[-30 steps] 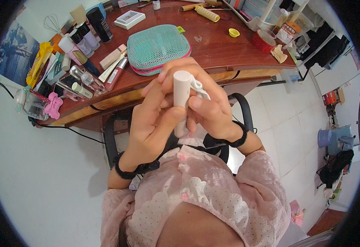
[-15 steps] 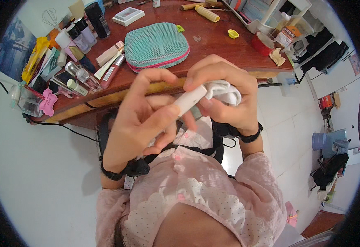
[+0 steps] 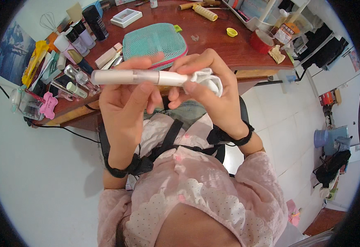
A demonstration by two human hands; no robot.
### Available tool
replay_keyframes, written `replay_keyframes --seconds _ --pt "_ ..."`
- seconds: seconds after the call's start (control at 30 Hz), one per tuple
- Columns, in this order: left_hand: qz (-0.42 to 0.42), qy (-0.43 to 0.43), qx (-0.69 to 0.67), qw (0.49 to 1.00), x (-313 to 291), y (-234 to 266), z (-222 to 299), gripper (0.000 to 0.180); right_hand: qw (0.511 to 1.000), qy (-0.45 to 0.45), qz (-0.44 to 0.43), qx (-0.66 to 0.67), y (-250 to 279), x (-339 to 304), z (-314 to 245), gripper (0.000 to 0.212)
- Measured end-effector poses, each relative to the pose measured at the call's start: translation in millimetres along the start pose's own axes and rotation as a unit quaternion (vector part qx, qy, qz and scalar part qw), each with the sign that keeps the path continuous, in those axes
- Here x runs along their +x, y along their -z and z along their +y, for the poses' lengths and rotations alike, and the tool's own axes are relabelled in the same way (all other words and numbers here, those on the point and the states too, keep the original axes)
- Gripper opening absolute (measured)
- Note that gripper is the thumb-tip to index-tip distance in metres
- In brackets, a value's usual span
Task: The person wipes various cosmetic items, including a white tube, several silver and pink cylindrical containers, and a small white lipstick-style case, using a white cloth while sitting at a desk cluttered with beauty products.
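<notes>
A slim pale pink cosmetic tube (image 3: 118, 77) with a white end lies almost level above my lap, in front of the desk edge. My left hand (image 3: 124, 105) is closed on its longer frosted part, thumb below and fingers behind. At the white end, my right hand (image 3: 226, 92) pinches the tube together with a crumpled white cloth (image 3: 209, 81). Part of the cloth is hidden by the right fingers. Just beyond both hands a turquoise mesh pouch (image 3: 153, 43) with a pink zip edge rests on the desk.
Bottles and makeup tubes crowd the left of the brown desk (image 3: 213, 37), around a black cylinder (image 3: 94, 22). A white frame (image 3: 126, 17) lies at the back. To the right are a small yellow cup (image 3: 231, 32), a red tape roll (image 3: 261, 41) and a white rack (image 3: 266, 12).
The tube has swung from slanting to nearly level, and its longer frosted part now shows on the left. Both hands have shifted left, with the cloth still in the right one.
</notes>
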State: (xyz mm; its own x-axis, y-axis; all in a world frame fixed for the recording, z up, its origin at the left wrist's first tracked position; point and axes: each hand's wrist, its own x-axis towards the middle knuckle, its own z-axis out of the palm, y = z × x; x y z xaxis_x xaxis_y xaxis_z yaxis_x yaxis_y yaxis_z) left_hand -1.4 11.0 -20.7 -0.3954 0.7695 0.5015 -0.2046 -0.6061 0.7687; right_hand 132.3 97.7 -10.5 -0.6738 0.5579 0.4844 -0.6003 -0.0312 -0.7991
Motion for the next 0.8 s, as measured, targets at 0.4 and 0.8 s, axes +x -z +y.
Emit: replay_keyframes --seconds 0.4,0.8 --pt "-0.017 -0.03 0.05 0.998 -5.0 -1.9 3.2 0.02 0.989 -0.126 -0.035 -0.063 3.6 -2.5 -8.4 0.017" --pt "-0.027 -0.033 0.09 0.995 -9.4 -2.2 3.7 0.024 0.988 -0.091 -0.03 -0.121 3.2 -4.0 -5.4 0.017"
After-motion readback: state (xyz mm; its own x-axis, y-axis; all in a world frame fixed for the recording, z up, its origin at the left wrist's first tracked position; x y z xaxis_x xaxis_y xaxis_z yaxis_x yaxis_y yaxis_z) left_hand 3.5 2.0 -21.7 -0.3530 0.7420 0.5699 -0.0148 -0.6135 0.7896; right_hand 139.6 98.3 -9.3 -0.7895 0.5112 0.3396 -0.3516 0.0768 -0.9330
